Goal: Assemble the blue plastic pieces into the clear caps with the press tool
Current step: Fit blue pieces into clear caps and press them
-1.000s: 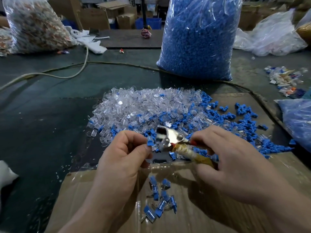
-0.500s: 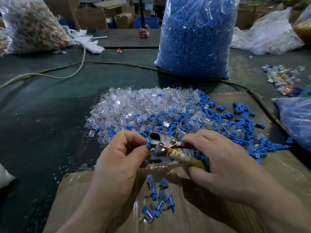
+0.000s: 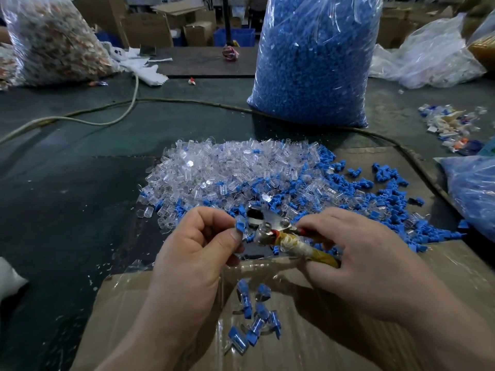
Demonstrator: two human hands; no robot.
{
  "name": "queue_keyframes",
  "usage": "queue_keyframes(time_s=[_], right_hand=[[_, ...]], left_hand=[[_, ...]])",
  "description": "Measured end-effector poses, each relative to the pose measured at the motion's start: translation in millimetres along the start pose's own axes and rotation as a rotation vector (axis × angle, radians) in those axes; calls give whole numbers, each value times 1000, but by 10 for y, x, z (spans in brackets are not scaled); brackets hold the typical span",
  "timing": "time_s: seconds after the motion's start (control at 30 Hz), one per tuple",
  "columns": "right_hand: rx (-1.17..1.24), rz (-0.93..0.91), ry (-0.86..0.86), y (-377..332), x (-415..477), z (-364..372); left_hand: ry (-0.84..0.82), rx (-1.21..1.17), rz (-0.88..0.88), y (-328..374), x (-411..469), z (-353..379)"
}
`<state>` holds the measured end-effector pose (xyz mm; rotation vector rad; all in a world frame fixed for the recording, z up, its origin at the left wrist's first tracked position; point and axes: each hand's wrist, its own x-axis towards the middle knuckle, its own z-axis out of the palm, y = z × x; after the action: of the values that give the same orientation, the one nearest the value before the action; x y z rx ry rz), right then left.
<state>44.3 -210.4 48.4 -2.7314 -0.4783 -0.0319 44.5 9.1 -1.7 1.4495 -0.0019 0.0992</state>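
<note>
Tipped press tool (image 3: 263, 226) lower toward blue piece (image 3: 240, 225) pinched in left hand (image 3: 192, 253) fingers; gripped it in right hand (image 3: 361, 263). Finished only a few caps (image 3: 256, 324); left big pile (image 3: 214, 172) undone.

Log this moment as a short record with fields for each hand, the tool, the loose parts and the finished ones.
left hand: pinches a blue piece beside the press tool head
right hand: grips the press tool by its wrapped handle
loose parts: pile of clear caps, loose blue pieces mixed in and spread to its right
finished parts: cluster of assembled caps on the cardboard
behind: bag of blue pieces
</note>
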Motion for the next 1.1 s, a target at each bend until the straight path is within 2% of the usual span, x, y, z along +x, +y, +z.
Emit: queue_keyframes(time_s=[0.13, 0.4, 0.87, 1.1], right_hand=[[-26, 35, 36, 51, 12, 13], [44, -35, -7, -38, -5, 17], [74, -42, 28, -28, -29, -4], [41, -24, -24, -33, -7, 10]], left_hand=[[9, 39, -11, -9, -8, 8], [12, -51, -53, -11, -16, 50], [5, -54, 17, 4, -35, 66], [10, -38, 36, 4, -38, 82]])
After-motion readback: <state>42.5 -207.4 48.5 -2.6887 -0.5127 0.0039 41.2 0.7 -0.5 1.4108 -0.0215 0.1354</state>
